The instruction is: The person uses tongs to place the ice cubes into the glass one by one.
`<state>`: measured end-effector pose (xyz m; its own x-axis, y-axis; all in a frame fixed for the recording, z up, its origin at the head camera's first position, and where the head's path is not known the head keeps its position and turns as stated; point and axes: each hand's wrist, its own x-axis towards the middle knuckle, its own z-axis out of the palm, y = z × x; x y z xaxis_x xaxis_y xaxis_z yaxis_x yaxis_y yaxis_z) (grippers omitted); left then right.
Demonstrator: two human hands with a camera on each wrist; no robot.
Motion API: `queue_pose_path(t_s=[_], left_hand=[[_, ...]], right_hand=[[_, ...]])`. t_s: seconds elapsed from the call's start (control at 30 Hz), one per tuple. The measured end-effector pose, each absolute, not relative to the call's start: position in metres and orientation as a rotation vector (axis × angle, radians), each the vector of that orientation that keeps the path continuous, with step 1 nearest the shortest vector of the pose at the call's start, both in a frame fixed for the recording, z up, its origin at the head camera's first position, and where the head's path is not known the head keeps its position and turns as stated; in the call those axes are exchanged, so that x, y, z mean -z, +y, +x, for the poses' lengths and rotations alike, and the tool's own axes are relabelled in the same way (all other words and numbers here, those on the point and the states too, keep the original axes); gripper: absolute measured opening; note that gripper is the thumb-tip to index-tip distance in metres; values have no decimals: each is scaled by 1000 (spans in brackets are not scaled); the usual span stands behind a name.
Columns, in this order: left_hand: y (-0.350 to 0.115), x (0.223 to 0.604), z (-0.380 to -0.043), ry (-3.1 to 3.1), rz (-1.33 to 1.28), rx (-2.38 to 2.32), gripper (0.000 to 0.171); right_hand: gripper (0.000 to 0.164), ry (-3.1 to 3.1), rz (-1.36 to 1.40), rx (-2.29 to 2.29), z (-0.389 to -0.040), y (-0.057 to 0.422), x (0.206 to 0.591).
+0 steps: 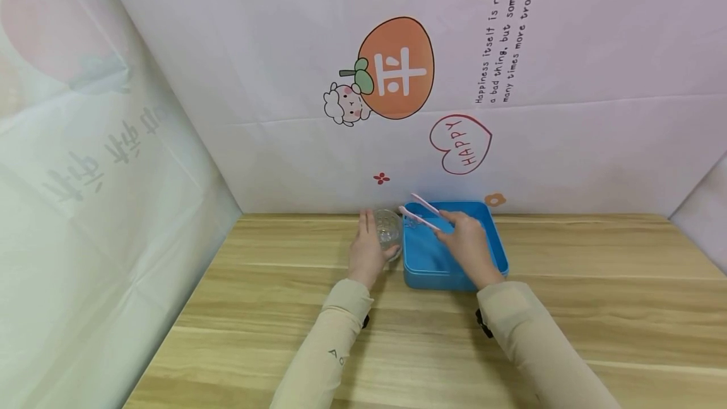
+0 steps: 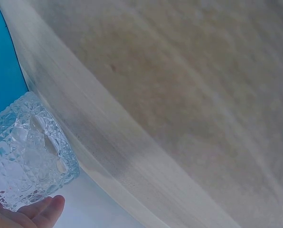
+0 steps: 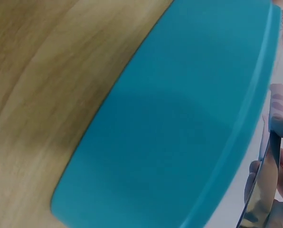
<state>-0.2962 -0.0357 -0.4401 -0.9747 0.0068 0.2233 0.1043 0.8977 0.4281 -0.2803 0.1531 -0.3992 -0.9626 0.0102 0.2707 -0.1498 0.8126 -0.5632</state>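
Observation:
A clear cut-glass bowl (image 1: 389,230) with a faceted pattern stands on the wooden table, close against the left side of a blue plastic box (image 1: 443,279). My left hand (image 1: 366,251) holds the bowl, fingers along its left side and thumb at the front. In the left wrist view the glass bowl (image 2: 32,152) lies between the thumb and fingertips. Over the box, my right hand (image 1: 468,242) grips tongs (image 1: 427,224) with pink tips spread apart, pointing to the box's far left corner. The right wrist view shows their shiny metal handle (image 3: 266,187). Something small and clear (image 1: 414,222) shows below the tips.
Right behind the box and bowl rises a white printed cloth (image 1: 312,163), which meets the table's back edge. Another cloth sheet (image 1: 85,238) hangs at the left. The wooden table (image 1: 596,308) extends to both sides and toward me.

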Motion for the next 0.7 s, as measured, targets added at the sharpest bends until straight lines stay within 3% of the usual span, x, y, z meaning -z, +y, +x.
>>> queue_pose_path(t_s=[0.7], left_hand=[[-35,439,-295,-2858,-77,643,98]], right_hand=[[39,-2938,-2,-810,-292,160,430]])
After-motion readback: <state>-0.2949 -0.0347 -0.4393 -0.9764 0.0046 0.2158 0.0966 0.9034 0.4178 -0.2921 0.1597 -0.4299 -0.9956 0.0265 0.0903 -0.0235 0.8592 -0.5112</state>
